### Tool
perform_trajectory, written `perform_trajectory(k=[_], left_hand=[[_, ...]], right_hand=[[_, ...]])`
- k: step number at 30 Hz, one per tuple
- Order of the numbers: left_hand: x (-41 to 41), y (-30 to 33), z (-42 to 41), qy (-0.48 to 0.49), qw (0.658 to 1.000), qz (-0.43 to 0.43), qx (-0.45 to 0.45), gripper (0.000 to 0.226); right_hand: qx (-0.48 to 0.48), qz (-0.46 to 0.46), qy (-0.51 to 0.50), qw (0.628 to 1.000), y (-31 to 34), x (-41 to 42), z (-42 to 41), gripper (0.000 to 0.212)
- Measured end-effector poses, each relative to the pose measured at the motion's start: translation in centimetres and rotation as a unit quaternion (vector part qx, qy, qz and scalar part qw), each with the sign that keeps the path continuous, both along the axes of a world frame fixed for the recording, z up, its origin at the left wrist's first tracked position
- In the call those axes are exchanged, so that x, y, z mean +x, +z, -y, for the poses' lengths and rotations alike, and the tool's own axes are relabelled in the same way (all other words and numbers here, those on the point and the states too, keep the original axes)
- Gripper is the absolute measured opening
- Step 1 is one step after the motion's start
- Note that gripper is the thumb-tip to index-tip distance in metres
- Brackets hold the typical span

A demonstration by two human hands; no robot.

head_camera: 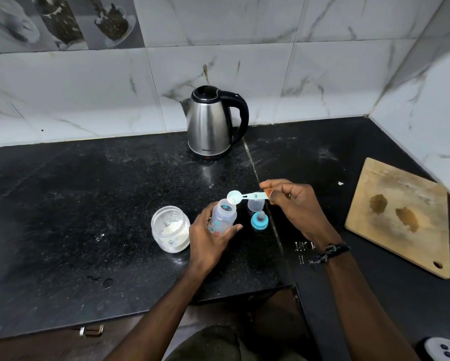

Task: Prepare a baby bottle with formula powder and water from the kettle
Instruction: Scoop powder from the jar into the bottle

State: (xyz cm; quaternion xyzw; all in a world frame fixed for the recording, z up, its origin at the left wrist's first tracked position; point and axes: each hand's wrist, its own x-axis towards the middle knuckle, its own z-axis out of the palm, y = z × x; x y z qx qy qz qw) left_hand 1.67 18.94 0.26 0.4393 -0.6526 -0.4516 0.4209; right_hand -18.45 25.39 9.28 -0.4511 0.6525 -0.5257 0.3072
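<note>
My left hand (208, 237) grips a clear baby bottle (224, 213) with coloured prints, tilted a little, its mouth open at the top. My right hand (294, 204) pinches the handle of a pale blue measuring scoop (241, 196); the scoop's bowl sits right over the bottle's mouth. An open glass jar of white formula powder (170, 229) stands just left of my left hand. The blue teat ring (259, 221) lies on the counter right of the bottle, with the clear bottle cap (256, 205) behind it. A steel kettle (211, 123) with a black handle stands at the back, lid closed.
The black stone counter (88, 204) has a seam running past the kettle and an inner corner edge near my body. A wooden cutting board (401, 217) lies at the right. Tiled walls close the back and right side. Powder specks and small water drops lie on the counter.
</note>
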Motion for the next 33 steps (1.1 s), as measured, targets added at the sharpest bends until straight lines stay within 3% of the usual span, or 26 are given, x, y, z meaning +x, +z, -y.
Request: perform_trajectory(k=[9,13,20,24,29,33], left_hand=[[0.2,0.2,0.0,-0.013,1.0,0.023,-0.015,0.075],[0.2,0.4,0.0,-0.024,0.998,0.047,-0.03,0.076],[0.1,0.5,-0.3,-0.035,0.997,0.051,-0.034,0.072],[0.1,0.6,-0.5,-0.048,0.997,0.049,-0.035,0.068],[0.0,1.1,-1.0,-0.053,0.996,0.046,-0.048,0.062],[-0.1,0.4,-0.9,-0.061,0.997,0.037,-0.035,0.065]], right_hand=[[0.034,-0.092,0.015,0.995,1.2,1.0,0.0,0.012],[0.027,-0.203,0.026,0.978,2.3,1.7,-0.1,0.01],[-0.036,-0.393,0.051,0.917,3.2,3.7,0.2,0.014],[-0.013,-0.34,0.113,0.934,4.1,4.5,0.2,0.013],[0.028,-0.397,0.13,0.908,4.3,4.5,0.4,0.017],[0.016,-0.35,0.147,0.925,4.7,4.8,0.3,0.015]])
